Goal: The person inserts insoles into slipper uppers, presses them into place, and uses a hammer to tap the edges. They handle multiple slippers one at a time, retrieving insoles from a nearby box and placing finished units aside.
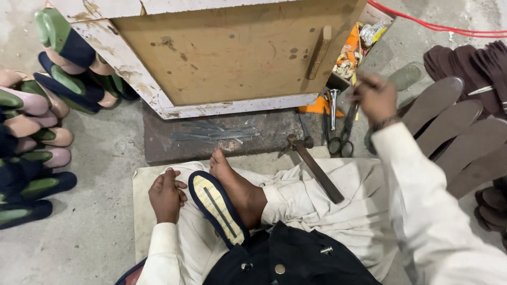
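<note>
I sit cross-legged on the floor with a bare foot in front of me. My left hand [166,196] rests on my knee, fingers curled, just left of a dark blue shoe sole with a yellow insole [218,207] that leans on my leg. My right hand [375,97] reaches out to the right, above a pair of scissors [343,134] and pliers [332,108] on the floor; whether it grips anything is blurred. A hammer [317,166] lies across my right knee, head toward the wooden box.
A worn wooden box [227,53] stands ahead, with metal strips [214,133] on a dark slab before it. Pink, green and blue shoe parts [37,116] are stacked at left. Brown soles [454,126] lie at right. A red cable [438,26] runs at top right.
</note>
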